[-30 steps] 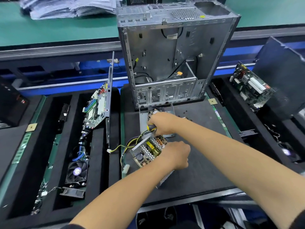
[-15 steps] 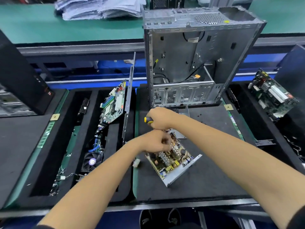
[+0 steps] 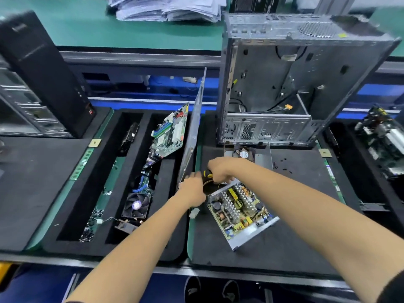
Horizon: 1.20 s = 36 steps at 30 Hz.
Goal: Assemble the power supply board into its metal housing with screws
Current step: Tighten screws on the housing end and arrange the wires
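The power supply board (image 3: 237, 207) lies in its open metal housing tray (image 3: 254, 234) on the black foam mat, turned at an angle. My right hand (image 3: 220, 169) grips a screwdriver with a yellow and black handle (image 3: 207, 173) just above the tray's far corner. My left hand (image 3: 193, 190) is curled at the tray's left corner, where the cable bundle (image 3: 208, 184) leaves the board. A white connector (image 3: 194, 213) hangs below that hand. The housing cover with a fan (image 3: 246, 154) lies behind my right hand.
An open computer case (image 3: 295, 84) stands at the back of the mat. Left of the mat, a metal panel (image 3: 193, 132) leans upright beside a motherboard (image 3: 170, 134) and a cooler fan (image 3: 136, 205) in foam slots. Loose screws (image 3: 282, 165) lie at the right. Another board (image 3: 384, 141) sits far right.
The board and tray have turned and now lie further right of my hands. My left hand went from the tray's near edge to the cable corner. My right hand keeps the screwdriver.
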Each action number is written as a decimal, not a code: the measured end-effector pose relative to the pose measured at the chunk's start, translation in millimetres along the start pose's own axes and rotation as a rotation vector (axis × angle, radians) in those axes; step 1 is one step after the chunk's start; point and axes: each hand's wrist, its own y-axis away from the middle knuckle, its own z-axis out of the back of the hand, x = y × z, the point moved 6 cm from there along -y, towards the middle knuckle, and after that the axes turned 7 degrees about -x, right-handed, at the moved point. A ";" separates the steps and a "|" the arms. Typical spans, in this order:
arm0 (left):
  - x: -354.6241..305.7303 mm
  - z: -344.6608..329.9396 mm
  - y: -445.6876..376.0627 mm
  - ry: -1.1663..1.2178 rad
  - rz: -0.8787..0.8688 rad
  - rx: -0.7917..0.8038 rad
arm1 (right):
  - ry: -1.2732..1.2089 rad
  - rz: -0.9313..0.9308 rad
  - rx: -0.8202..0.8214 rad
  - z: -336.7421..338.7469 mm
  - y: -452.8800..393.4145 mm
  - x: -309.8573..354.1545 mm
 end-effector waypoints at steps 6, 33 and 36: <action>1.3 -5.4 -3.2 0.039 0.012 0.115 | -0.078 0.014 0.055 -7.6 5.5 -2.8; -91.5 93.0 0.1 0.479 -0.297 -0.594 | -0.975 -0.443 -0.524 18.6 54.7 -151.1; -86.2 80.9 -1.1 0.439 -0.272 -0.525 | -0.960 -0.529 -0.568 11.9 55.1 -160.3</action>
